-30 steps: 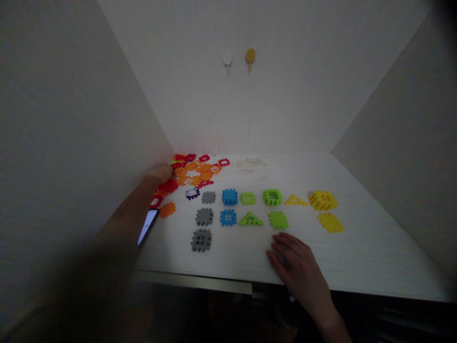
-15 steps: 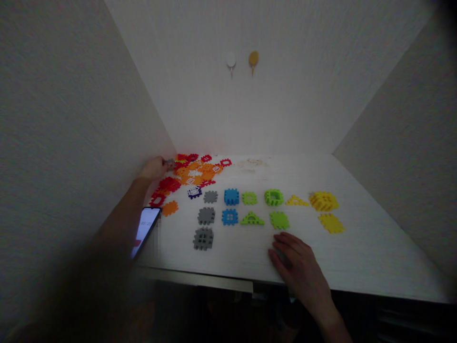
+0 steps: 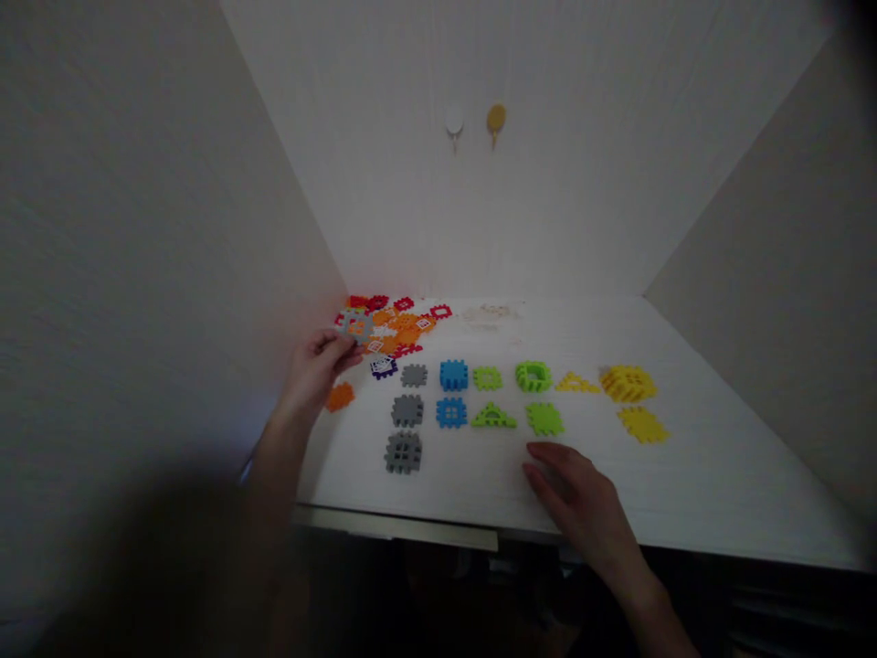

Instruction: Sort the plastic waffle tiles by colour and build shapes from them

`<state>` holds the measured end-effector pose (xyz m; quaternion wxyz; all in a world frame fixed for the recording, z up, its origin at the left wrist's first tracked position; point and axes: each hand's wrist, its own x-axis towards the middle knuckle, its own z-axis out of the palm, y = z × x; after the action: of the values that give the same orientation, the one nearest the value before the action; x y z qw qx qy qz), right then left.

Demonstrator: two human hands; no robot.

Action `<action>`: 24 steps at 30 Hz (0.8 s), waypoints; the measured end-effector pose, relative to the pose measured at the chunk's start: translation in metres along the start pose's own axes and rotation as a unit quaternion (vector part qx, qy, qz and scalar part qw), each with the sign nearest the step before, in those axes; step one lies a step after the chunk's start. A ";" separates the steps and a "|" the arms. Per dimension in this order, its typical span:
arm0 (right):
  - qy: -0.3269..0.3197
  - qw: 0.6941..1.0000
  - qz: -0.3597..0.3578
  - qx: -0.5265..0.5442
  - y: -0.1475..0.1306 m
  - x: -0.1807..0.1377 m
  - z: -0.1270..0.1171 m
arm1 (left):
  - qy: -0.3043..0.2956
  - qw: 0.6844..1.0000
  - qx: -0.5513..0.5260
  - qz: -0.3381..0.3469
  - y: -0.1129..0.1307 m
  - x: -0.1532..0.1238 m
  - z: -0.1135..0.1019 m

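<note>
My left hand [image 3: 316, 366] is raised over the left side of the white table [image 3: 719, 484], fingers pinched on a grey open-square toy piece [image 3: 357, 324]. Just behind it lies a heap of red and orange pieces [image 3: 394, 324]. My right hand [image 3: 579, 498] lies flat near the table's front edge, fingers spread, holding nothing. Ahead of it sit rows of sorted pieces: grey pieces [image 3: 406, 410], blue pieces [image 3: 453, 376], green pieces [image 3: 533, 376] and yellow pieces [image 3: 628, 384].
White walls enclose the table on the left, back and right. Two hooks [image 3: 455, 122] hang on the back wall. A purple piece [image 3: 383, 367] and an orange piece [image 3: 341, 396] lie near my left hand. Below the front edge it is dark.
My left hand has pulled back from the heap at the wall, lifting a grey piece. The phone by the left forearm is now hidden. My right hand has hardly moved.
</note>
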<state>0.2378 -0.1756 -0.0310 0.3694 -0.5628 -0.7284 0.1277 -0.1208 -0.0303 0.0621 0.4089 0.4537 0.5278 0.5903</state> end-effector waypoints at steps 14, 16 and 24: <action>-0.037 0.923 0.067 0.378 -0.095 0.035 0.048 | -0.066 0.995 -0.054 -0.056 -0.037 -0.183 0.063; -0.058 0.908 0.083 0.407 -0.094 0.034 0.047 | -0.101 0.993 -0.019 -0.060 -0.037 -0.186 0.057; -0.191 0.896 0.090 0.392 -0.088 0.053 0.045 | -0.214 0.953 0.181 0.112 -0.025 -0.167 0.010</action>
<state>0.1379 -0.1463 0.0114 0.4007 -0.4002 -0.6223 0.5403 -0.0688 -0.1861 0.0203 0.3547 0.6919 0.4719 0.4157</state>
